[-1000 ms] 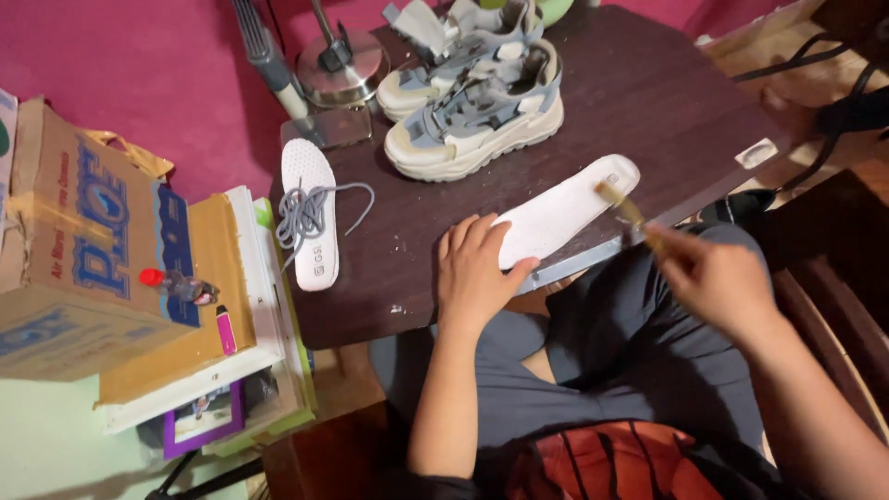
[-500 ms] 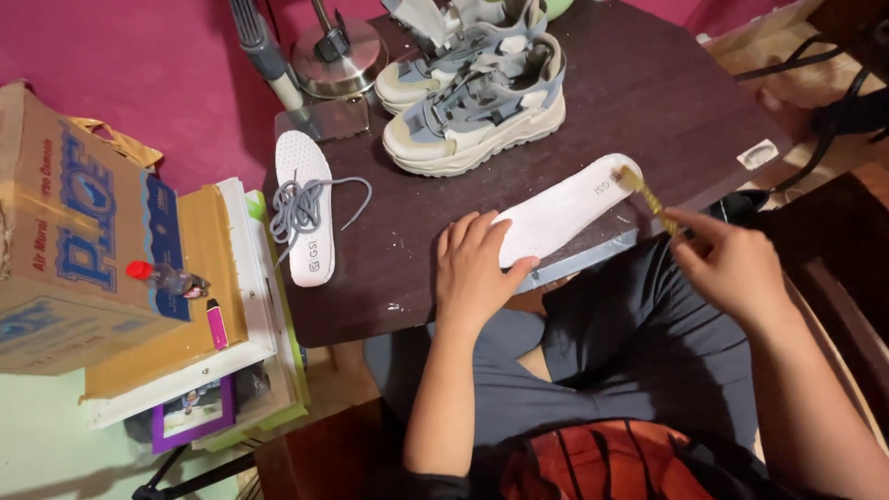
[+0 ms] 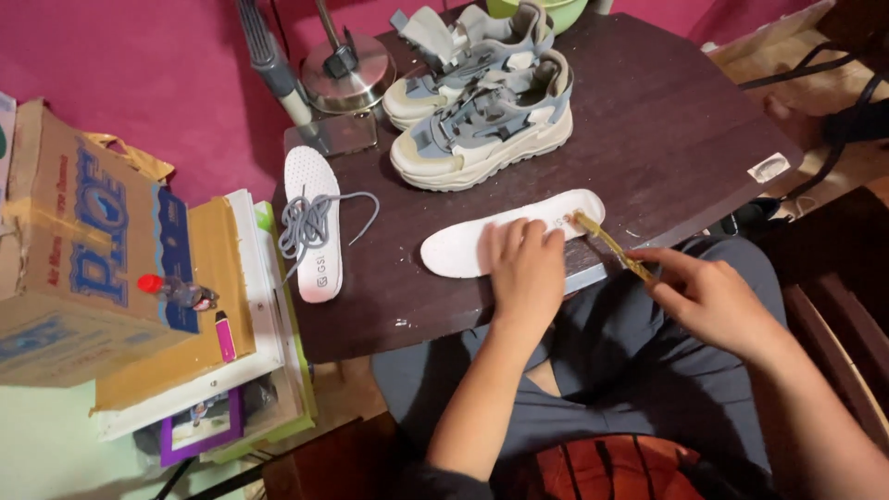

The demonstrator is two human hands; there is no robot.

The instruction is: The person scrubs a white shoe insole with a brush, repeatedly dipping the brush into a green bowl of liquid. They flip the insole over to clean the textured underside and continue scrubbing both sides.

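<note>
Left hand (image 3: 523, 268): mine, laid flat, fingers spread, pressing the white insole down; it pinches nothing.
Right hand (image 3: 713, 301): mine, grip pinched on the near end of a thin yellowish brush, the rest of the hand off the surface's front edge, above my lap.
Brush (image 3: 611, 245): slanted, far tip touching the insole near its right end.
White insole (image 3: 505, 236): lies flat near the front edge of the dark wooden surface (image 3: 685, 120), partly under my left palm.
Second insole (image 3: 313, 222): white, at the left end of the surface, well apart from my hands, with a grey shoelace (image 3: 310, 222) bundled on top of it.
Sneakers (image 3: 482, 111): a grey and cream pair, side by side at the back of the surface, laces out, tongues pulled up.
Progress, as I judge it: both insoles and at least one lace are already out of the shoes; the brush is at work on one insole only, at its end; the second insole looks untouched, and the shoes remain unassembled.
Cardboard box (image 3: 74, 241): to the left, off the surface, closed; contents hidden. A small red-capped bottle (image 3: 176, 292) and a pink marker (image 3: 225, 335) rest on the stack just beside it.
Green bowl (image 3: 537, 9): at the far edge, only the rim shows; contents cannot be told.
Lamp base (image 3: 347, 74): round metal, behind the second insole.
</note>
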